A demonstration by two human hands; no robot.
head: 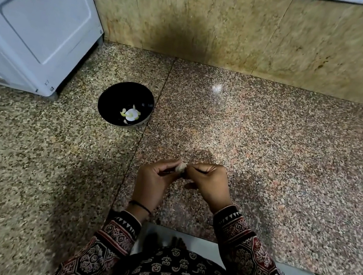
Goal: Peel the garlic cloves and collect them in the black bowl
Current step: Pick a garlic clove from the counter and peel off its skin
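A pale garlic piece (180, 167) is held above the counter between both hands. My left hand (153, 184) pinches it from the left with curled fingers. My right hand (210, 185) pinches its right side with thumb and forefinger. Most of the garlic is hidden by the fingertips. The black bowl (113, 94) stands on the counter to the far left of the hands, with white garlic pieces (131, 114) lying at its bottom.
A speckled granite counter (264, 158) runs up to a beige stone wall (234, 25). A white appliance (37, 23) stands at the back left, close to the bowl. The counter's front edge (253, 251) runs below my right wrist.
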